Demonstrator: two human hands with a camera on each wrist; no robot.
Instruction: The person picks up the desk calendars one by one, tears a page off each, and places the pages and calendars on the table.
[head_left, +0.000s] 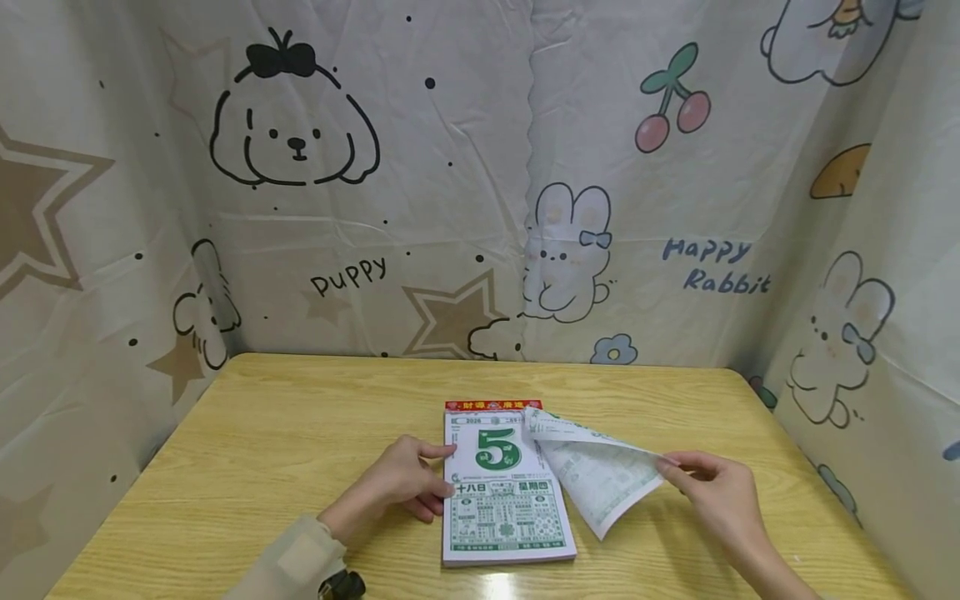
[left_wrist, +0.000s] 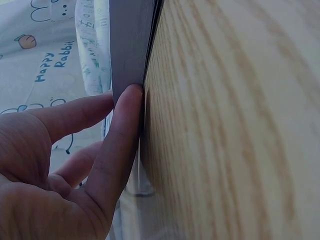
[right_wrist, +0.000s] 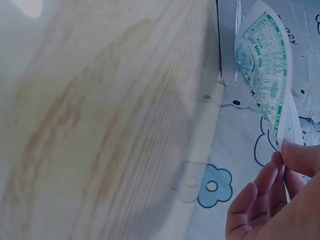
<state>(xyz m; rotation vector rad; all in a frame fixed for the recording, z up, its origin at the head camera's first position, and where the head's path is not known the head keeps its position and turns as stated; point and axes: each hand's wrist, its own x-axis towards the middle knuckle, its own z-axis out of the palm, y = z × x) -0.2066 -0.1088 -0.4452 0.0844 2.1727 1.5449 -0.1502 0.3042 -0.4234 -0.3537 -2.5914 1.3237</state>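
A thick tear-off calendar (head_left: pixel 504 525) lies on the table, with a red header strip at its top and a large green 5 on its upper sheet. My left hand (head_left: pixel 405 479) is at its left edge. In the left wrist view, fingertips (left_wrist: pixel 131 95) of that hand press against the side of the page stack. To the right, my right hand (head_left: pixel 716 492) pinches the corner of a thin calendar page (head_left: pixel 600 479) between thumb and fingers. This page slants out over the calendar's right side, folded over along its top. Green print shows on it in the right wrist view.
The wood-grain table (head_left: pixel 300 433) carries the calendar near its front middle. A printed curtain (head_left: pixel 450 208) with cartoon animals hangs behind and at both sides. A dark watch-like object (head_left: pixel 342 585) sits by the left sleeve (head_left: pixel 296 558).
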